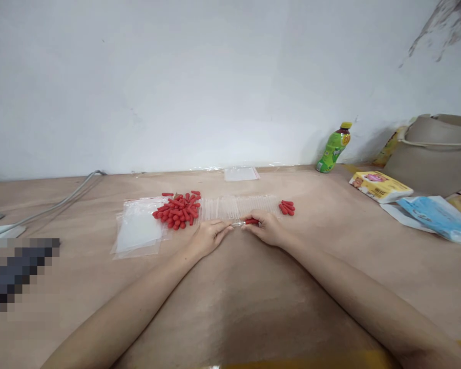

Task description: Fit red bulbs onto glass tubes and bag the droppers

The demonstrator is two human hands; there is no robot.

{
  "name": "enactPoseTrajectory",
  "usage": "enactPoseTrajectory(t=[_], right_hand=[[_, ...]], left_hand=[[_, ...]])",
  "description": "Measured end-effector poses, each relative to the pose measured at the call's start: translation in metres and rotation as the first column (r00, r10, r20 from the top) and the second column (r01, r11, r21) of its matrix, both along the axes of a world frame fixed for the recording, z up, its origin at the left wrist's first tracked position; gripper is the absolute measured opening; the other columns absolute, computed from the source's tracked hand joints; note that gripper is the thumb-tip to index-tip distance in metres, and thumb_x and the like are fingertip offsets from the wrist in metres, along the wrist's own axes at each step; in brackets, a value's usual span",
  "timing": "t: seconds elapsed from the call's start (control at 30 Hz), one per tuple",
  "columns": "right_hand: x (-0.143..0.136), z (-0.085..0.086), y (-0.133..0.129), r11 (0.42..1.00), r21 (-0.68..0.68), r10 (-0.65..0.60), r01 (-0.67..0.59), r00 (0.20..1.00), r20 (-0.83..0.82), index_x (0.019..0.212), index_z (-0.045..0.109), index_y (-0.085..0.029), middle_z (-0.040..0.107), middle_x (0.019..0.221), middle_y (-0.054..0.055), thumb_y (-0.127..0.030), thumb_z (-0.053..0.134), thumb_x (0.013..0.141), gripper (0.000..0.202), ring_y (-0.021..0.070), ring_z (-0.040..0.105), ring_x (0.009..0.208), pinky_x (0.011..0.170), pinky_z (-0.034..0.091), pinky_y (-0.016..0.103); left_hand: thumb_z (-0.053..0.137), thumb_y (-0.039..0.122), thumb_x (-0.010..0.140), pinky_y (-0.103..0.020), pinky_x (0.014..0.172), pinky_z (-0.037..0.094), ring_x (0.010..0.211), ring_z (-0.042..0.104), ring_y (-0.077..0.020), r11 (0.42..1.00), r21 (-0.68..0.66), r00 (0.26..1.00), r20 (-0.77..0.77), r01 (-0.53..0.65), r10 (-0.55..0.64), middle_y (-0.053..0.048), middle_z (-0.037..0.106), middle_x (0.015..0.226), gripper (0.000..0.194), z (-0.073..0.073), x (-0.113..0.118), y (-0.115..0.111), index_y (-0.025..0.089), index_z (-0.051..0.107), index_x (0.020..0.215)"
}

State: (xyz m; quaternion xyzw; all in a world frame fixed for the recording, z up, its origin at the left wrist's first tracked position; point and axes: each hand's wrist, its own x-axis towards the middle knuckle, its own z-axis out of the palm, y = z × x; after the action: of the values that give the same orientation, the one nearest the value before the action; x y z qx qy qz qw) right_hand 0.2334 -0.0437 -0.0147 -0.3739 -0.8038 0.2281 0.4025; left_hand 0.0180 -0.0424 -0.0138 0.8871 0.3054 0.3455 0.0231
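Note:
My left hand (210, 238) pinches one end of a clear glass dropper tube (237, 224). On the tube's other end is a red rubber bulb (251, 221), held in the closed fingers of my right hand (268, 227). How far the tube sits inside the bulb is hidden by my fingers. Behind both hands lies a row of clear tubes (218, 206), side by side. A heap of red rubber bulbs (180, 209) is to the left of the row. Several more red bulbs (287, 207) form a small group beyond my right hand.
Clear plastic bags (138, 230) lie flat at left, and another bag (241, 174) lies near the wall. A green bottle (333, 148), a yellow tissue pack (382, 186), a blue packet (440, 216) and a grey-beige bag (434, 146) are at right. A grey cable (67, 198) crosses the left side.

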Motion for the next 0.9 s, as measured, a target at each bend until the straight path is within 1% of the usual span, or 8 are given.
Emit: enactPoseTrajectory(t=[0.07,0.1,0.17,0.27,0.4,0.5,0.73,0.9], right_hand=[[0.0033,-0.0022,-0.0002,0.996,-0.086,0.002,-0.012,0.993,-0.117,0.101,0.056,-0.018,0.064,0.086,0.005,-0.028,0.061,0.073,0.03,0.0148,0.06,0.076,0.07,0.047,0.029],[0.0048,-0.0035,-0.0003,0.993,-0.12,0.002,-0.021,0.987,-0.16,0.102,0.055,-0.017,0.065,0.087,0.005,-0.029,0.061,0.073,0.033,0.015,0.06,0.077,0.07,0.047,0.029],[0.0069,-0.0053,-0.0005,0.987,-0.157,-0.008,-0.023,0.981,-0.192,0.096,0.057,-0.016,0.065,0.084,0.005,-0.032,0.06,0.074,0.028,0.0149,0.06,0.074,0.068,0.048,0.029],[0.0066,-0.0057,-0.0004,0.99,-0.14,-0.033,0.013,0.989,-0.147,0.087,0.061,-0.016,0.065,0.078,0.004,-0.033,0.057,0.076,0.021,0.0141,0.059,0.07,0.065,0.048,0.028],[0.0034,-0.0056,-0.0011,0.995,-0.097,-0.034,0.026,0.996,-0.082,0.085,0.063,-0.017,0.066,0.077,0.003,-0.031,0.057,0.076,0.018,0.0137,0.059,0.069,0.065,0.047,0.028],[0.0018,-0.0073,-0.0016,0.994,-0.105,-0.021,0.011,0.996,-0.092,0.084,0.063,-0.018,0.066,0.079,0.003,-0.03,0.057,0.075,0.017,0.0143,0.06,0.071,0.067,0.048,0.028],[0.0024,-0.0075,0.0007,0.962,-0.258,0.004,-0.088,0.951,-0.311,0.084,0.06,-0.017,0.066,0.081,0.004,-0.035,0.063,0.07,0.023,0.0147,0.061,0.074,0.069,0.049,0.03],[-0.0017,-0.0036,-0.0032,0.928,-0.341,-0.013,-0.147,0.905,-0.425,0.087,0.058,-0.018,0.064,0.082,0.004,-0.037,0.065,0.067,0.029,0.0139,0.06,0.078,0.076,0.048,0.031]], left_hand=[[0.046,0.025,0.087,-0.021,0.061,0.047,0.064,0.06,-0.0115,0.999,-0.037,1.0,0.019,-0.012,0.013,-0.003,0.065,0.076,0.023,0.0006,-0.0003,-0.0013,0.018,0.063,0.1],[0.046,0.025,0.087,-0.021,0.06,0.047,0.064,0.06,-0.0114,0.998,-0.052,1.0,0.023,-0.019,0.02,-0.003,0.065,0.075,0.023,0.0009,-0.0007,-0.0019,0.018,0.063,0.101],[0.046,0.025,0.087,-0.021,0.059,0.047,0.062,0.059,-0.0112,0.997,-0.067,0.999,0.025,-0.023,0.025,-0.003,0.065,0.074,0.023,0.0014,-0.0015,-0.0028,0.018,0.064,0.1],[0.046,0.025,0.087,-0.021,0.058,0.046,0.061,0.058,-0.0107,0.999,-0.05,1.0,0.022,-0.007,0.008,-0.003,0.065,0.073,0.023,0.0022,-0.0017,-0.0036,0.017,0.065,0.096],[0.044,0.025,0.088,-0.021,0.055,0.045,0.058,0.056,-0.0111,1.0,-0.027,1.0,-0.014,-0.01,0.01,-0.003,0.062,0.066,0.024,0.0029,-0.001,-0.0041,0.015,0.065,0.092],[0.044,0.025,0.088,-0.02,0.055,0.045,0.058,0.056,-0.0113,1.0,-0.027,1.0,-0.014,0.0,0.0,-0.003,0.062,0.066,0.024,0.003,-0.0012,-0.0041,0.015,0.065,0.093],[0.045,0.026,0.087,-0.021,0.059,0.047,0.062,0.06,-0.0114,0.998,-0.064,0.999,0.036,-0.004,0.006,-0.003,0.066,0.075,0.022,0.0028,-0.0012,-0.0037,0.018,0.065,0.092],[0.047,0.026,0.086,-0.024,0.062,0.048,0.065,0.06,-0.0123,0.999,-0.033,1.0,0.029,0.001,-0.001,-0.004,0.067,0.076,0.021,0.0048,0.0005,-0.0048,0.017,0.064,0.095]])
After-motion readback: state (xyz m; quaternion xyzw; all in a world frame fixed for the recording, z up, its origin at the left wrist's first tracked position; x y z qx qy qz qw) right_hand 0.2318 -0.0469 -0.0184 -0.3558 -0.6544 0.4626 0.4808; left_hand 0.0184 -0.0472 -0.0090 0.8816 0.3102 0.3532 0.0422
